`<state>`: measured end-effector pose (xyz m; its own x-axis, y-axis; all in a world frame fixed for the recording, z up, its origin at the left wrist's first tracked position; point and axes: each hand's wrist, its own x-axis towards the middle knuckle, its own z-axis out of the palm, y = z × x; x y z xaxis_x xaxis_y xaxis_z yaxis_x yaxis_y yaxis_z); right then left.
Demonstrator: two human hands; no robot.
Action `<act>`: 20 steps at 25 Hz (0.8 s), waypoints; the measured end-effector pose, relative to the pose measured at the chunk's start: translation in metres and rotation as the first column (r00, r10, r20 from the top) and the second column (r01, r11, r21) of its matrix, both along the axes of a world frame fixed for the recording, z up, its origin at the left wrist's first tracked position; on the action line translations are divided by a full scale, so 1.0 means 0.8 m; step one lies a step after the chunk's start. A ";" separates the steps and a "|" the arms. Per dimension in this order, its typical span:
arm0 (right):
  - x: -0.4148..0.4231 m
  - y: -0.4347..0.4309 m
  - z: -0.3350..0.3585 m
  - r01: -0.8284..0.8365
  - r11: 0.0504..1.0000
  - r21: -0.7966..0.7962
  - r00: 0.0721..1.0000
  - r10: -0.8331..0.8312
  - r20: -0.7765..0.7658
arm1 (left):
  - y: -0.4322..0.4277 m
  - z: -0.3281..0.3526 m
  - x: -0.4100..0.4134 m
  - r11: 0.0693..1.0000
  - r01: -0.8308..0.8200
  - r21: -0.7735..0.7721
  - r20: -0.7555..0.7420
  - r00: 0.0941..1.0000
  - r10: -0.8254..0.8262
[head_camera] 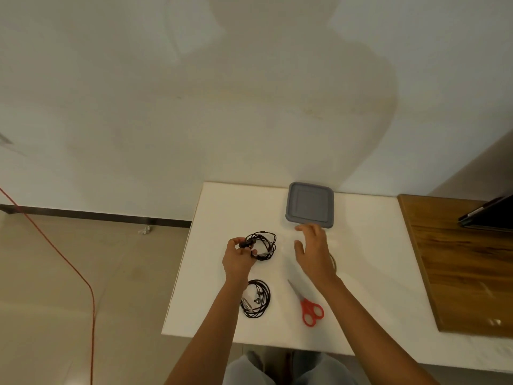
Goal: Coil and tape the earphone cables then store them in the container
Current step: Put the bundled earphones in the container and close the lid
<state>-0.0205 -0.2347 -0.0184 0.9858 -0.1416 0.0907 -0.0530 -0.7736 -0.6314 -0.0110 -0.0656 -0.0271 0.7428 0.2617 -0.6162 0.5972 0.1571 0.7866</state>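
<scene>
A white rectangular surface meets the pale wall, beside a beige tiled floor. The left hand pinches a coiled black earphone cable; the right hand is spread.

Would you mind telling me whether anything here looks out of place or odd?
Nothing on the white table looks spilled or damaged. The one stray item is a small crumpled white scrap on the floor by the baseboard, left of the table.

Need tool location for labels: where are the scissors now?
Head view: the scissors lie on the white table, right of the unheld earphone coil, nearer the person than the right hand.
</scene>
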 end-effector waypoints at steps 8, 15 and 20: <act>0.049 -0.015 -0.030 -0.091 0.958 -0.272 0.994 0.071 -0.080 | -0.005 0.010 0.000 0.894 -0.013 0.448 0.071 0.997 -0.021; 0.026 -0.006 -0.022 -0.169 0.835 -0.523 0.986 0.152 -0.075 | -0.042 0.029 0.009 0.964 0.164 0.208 0.199 0.958 -0.206; 0.013 0.001 -0.028 -0.280 0.596 -0.752 0.954 0.260 -0.150 | -0.069 0.033 0.019 0.958 0.265 -0.111 0.036 0.964 -0.262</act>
